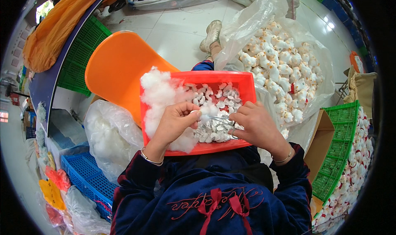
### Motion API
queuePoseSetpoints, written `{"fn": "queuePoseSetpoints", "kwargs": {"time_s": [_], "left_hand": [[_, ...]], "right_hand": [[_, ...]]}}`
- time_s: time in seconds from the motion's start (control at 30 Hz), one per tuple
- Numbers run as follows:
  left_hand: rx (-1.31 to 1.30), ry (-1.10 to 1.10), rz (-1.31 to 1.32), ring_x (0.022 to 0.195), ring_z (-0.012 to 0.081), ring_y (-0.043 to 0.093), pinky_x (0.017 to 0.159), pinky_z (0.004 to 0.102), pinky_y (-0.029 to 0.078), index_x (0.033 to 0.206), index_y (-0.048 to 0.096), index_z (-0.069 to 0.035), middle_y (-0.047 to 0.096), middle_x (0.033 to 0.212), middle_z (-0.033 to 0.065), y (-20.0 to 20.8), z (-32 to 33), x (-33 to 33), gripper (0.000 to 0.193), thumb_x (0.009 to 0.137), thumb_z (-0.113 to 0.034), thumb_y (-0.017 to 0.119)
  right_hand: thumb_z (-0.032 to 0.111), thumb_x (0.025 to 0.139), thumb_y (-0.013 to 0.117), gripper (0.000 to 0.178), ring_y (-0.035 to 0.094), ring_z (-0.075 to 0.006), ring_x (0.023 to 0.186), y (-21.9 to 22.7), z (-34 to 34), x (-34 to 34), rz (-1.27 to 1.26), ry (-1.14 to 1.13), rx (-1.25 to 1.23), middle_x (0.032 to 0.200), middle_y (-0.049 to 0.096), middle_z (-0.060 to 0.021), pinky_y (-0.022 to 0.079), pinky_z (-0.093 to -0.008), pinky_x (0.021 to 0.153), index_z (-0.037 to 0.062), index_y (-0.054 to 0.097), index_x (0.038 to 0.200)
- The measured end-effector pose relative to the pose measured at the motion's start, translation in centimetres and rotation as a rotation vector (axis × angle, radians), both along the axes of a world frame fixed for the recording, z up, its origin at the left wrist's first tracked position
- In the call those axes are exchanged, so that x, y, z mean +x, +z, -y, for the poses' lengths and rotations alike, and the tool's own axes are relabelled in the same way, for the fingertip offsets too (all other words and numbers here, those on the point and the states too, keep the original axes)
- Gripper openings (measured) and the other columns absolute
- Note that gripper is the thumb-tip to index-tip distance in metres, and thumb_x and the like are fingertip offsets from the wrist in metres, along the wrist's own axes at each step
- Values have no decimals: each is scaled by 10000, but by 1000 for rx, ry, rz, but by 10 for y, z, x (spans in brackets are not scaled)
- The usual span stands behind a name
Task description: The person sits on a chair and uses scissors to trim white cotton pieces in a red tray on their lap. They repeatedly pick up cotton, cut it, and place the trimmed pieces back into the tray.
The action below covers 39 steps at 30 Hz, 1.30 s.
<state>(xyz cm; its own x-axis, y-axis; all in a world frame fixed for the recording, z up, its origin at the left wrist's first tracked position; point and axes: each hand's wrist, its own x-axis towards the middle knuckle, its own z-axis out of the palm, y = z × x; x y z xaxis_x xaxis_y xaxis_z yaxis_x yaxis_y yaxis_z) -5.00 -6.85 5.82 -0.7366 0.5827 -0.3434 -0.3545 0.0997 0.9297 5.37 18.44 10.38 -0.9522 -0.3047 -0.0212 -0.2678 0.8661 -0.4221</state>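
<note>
A red plastic tray (198, 148) rests on my lap, with white fluffy stuffing (159, 90) heaped along its left side and several small white and silvery fabric pieces (210, 129) to the right of it. My left hand (175, 121) is closed, pinching a small white piece (196, 111) between thumb and fingertips. Slim metal forceps (220, 119) are gripped in my right hand (258, 125), and their tips reach toward the left fingertips. A tuft of stuffing (209, 108) shows right by the tips. The left fingers partly hide the pinched piece.
Beyond the tray to the right stands a clear bag of white stuffed pieces (276, 65). An orange chair (123, 65) is at the left, near a bag of stuffing (109, 125) and a blue crate (88, 173). A green crate (340, 140) stands at the right.
</note>
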Motion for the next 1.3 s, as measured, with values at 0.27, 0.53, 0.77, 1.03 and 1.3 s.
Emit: {"fn": "queuePoseSetpoints", "kwargs": {"time_s": [0.27, 0.53, 0.77, 1.03, 1.3], "left_hand": [[266, 173, 201, 672, 79, 628, 635, 219, 519, 1031, 691, 7, 689, 856, 42, -11, 3, -3, 131, 925, -68, 678], [134, 157, 100, 693, 81, 638, 647, 224, 534, 1051, 700, 15, 699, 877, 43, -6, -4, 6, 151, 939, -84, 675], [63, 74, -6, 705, 77, 645, 659, 216, 530, 1063, 711, 19, 707, 876, 35, 0, -11, 9, 157, 951, -89, 686], [-18, 113, -208, 672, 20, 581, 586, 189, 445, 1038, 706, 2, 667, 799, -20, -10, -2, -1, 153, 896, -51, 684], [-9, 102, -175, 700, 40, 621, 608, 194, 472, 1083, 714, 9, 688, 807, -1, 0, -4, 4, 186, 924, -87, 709]], "right_hand": [[296, 667, 835, 583, 548, -335, 1109, 0, -24, 10, 176, -94, -83, 1088, 608, -137, 443, -429, 933, 41, 655, 1160], [288, 734, 809, 412, 595, -297, 994, -12, -11, 6, 118, -75, -115, 965, 642, -85, 439, -422, 839, 94, 701, 1082], [281, 750, 816, 359, 614, -273, 935, 1, -4, 1, 113, -44, -46, 899, 656, -66, 424, -415, 808, 105, 728, 1050], [329, 672, 852, 585, 554, -308, 1132, 18, -22, 7, 70, -112, -91, 1116, 623, -105, 432, -419, 944, 73, 661, 1162], [301, 756, 804, 398, 600, -277, 1016, 3, -14, 1, 99, -77, -5, 975, 664, -72, 432, -431, 847, 96, 710, 1084]]}}
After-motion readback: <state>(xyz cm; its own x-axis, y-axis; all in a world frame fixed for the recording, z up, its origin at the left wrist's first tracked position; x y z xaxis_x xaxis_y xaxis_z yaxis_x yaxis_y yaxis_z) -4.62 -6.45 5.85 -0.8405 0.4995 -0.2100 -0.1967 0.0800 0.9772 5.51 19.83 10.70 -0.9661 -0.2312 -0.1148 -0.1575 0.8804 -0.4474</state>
